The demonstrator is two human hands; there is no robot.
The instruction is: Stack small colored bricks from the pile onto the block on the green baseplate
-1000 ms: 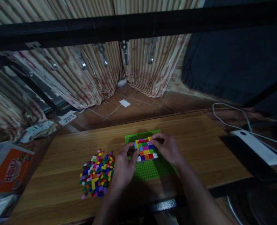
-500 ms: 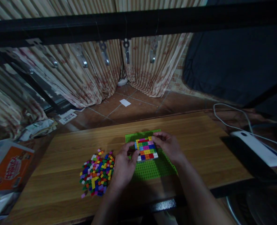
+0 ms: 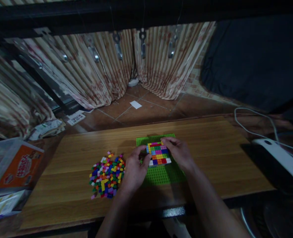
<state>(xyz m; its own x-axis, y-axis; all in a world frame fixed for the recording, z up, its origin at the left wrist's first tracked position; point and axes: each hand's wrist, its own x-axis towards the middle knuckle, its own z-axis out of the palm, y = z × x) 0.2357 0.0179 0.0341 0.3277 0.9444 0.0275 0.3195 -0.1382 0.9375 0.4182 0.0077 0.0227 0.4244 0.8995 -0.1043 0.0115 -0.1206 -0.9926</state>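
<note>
A multicoloured toy-brick panel [image 3: 158, 155], built from small bricks in rows, is over the green studded baseplate [image 3: 158, 177]. I cannot tell whether the panel is attached to it or just above it. My left hand [image 3: 136, 165] grips the panel's left edge, thumb and index finger curled against it. At the upper right corner, by a yellow brick, the fingers of my right hand [image 3: 178, 152] are closed on the panel. Their tips are partly hidden. Left of my left hand lies a heap of loose coloured bricks [image 3: 108, 175].
Everything sits on a wooden table [image 3: 77, 152]. To the right are a white device [image 3: 277, 157] and its cable [image 3: 250, 132]. A clear plastic bin [image 3: 2, 155] with an orange label stands at the left. Beyond the table are striped curtains [image 3: 106, 66] and a tiled floor.
The camera view has tilted down and shifted slightly left. Both hands stay at the panel's edges, the right hand's fingers a little further over its upper right corner.
</note>
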